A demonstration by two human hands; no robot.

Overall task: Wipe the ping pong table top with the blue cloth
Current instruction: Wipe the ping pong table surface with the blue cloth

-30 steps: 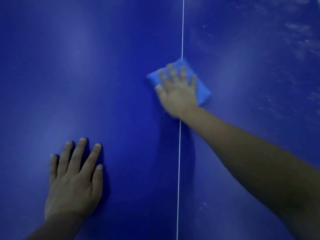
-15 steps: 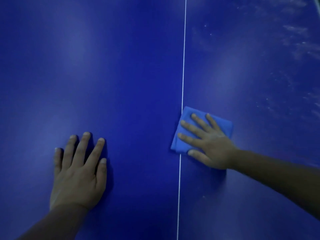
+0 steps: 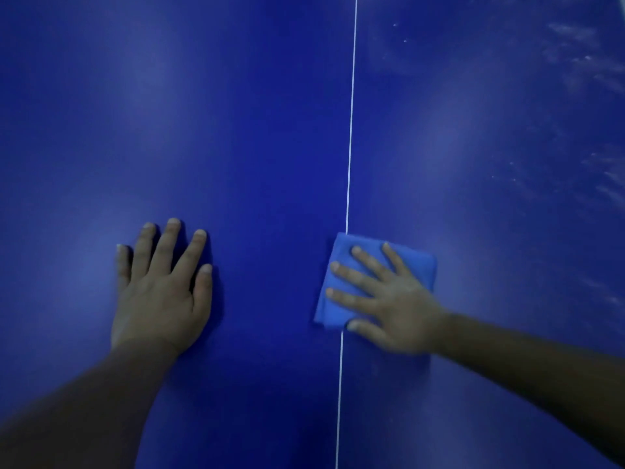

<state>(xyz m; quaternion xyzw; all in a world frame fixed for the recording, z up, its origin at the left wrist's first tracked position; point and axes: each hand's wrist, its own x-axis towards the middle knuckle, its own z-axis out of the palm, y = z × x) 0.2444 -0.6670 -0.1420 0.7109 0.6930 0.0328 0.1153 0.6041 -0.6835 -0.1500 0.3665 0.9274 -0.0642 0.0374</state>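
1 blue cloth [image 3: 378, 265] under flat right hand [image 3: 395, 309] | left hand [image 3: 162, 292] flat on table top [image 3: 236, 130]

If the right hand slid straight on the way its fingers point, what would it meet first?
The right hand, flat on the blue cloth, points up-left. It would cross the white centre line first; beyond it only bare table top shows, so the left hand looks clear of that path.

Dim, blue-cast, softly blurred, faint glare

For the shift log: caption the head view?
Right hand presses blue cloth flat over white centre line; left hand braces on table top.
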